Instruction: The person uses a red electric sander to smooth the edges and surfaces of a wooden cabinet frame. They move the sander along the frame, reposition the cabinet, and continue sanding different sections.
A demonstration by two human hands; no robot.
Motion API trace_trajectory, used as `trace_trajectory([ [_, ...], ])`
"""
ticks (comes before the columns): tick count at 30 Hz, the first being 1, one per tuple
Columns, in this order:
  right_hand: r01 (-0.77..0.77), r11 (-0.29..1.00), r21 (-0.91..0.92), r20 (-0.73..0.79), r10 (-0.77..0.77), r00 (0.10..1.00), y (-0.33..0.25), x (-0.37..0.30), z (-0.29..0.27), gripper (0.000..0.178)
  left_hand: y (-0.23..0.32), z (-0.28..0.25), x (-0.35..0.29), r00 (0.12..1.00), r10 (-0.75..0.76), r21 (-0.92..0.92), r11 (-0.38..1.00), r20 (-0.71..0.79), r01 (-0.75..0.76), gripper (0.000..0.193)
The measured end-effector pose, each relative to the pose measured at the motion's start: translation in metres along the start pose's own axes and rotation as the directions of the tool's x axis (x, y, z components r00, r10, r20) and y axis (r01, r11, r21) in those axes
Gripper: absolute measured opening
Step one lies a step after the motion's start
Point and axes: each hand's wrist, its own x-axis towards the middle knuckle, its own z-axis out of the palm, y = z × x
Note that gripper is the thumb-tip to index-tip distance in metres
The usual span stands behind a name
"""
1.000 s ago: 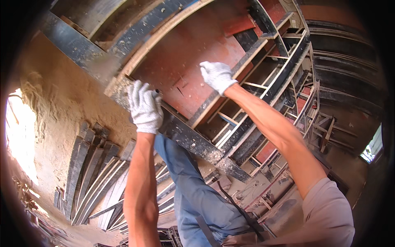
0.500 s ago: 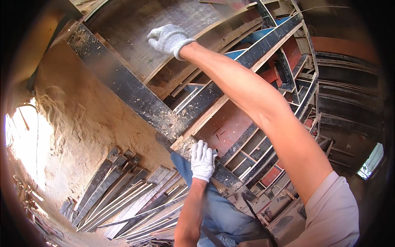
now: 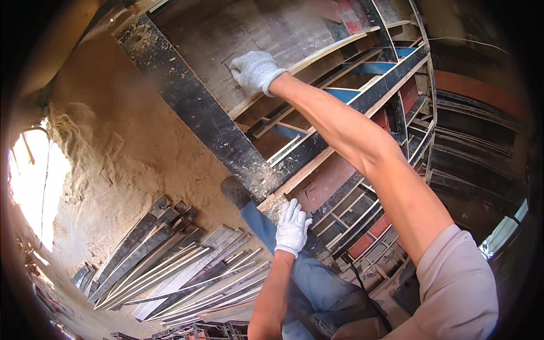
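Observation:
My left hand (image 3: 292, 228), in a white knit glove, lies with its fingers stretched out at the near corner of a black-faced wooden frame (image 3: 218, 127), beside wood shavings. My right hand (image 3: 255, 72), in a matching glove, is raised over a wide grey board (image 3: 243, 28) inside that frame. Its fingers are curled closed, and whatever they may hold is hidden. A pale curved wood strip (image 3: 306, 63) runs close to the right hand, along the board's edge. Sawdust and chips are scattered on the frame's black face.
Several loose strips of timber (image 3: 175, 277) lie heaped on the sandy ground (image 3: 187, 153) at the lower left. Stacked frames with blue and red panels (image 3: 362, 245) stretch to the right. My leg in blue trousers (image 3: 323, 283) and a dark shoe (image 3: 235, 192) are beside the frame.
The view has shifted, so the frame and both hands sit farther right in the picture. My right hand stays closed above the board; my left stays flat at the frame's corner.

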Motion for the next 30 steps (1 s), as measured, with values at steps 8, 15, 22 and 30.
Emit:
trace_trajectory([
  [8, -0.147, 0.982, -0.121, -0.008, 0.147, 0.989, 0.045, 0.003, -0.033, 0.031, 0.033, -0.031, 0.003, 0.986, -0.137, -0.130, 0.980, 0.099, 0.150, 0.027],
  [15, -0.421, 0.400, 0.814, 0.365, 0.211, 0.907, -0.043, -0.153, -0.168, 0.026, 0.074, -0.175, -0.028, 0.838, -0.489, -0.333, 0.853, -0.243, 0.401, 0.040],
  [22, -0.355, 0.187, 0.916, 0.387, -0.175, 0.905, -0.130, -0.252, -0.342, 0.020, 0.194, -0.367, -0.024, 0.900, -0.298, -0.290, 0.934, -0.317, 0.207, 0.026],
  [30, 0.084, 0.302, 0.950, 0.063, -0.449, 0.891, -0.173, -0.264, -0.460, 0.019, 0.302, -0.493, -0.048, 0.969, 0.064, 0.136, 0.990, -0.237, -0.033, 0.037],
])
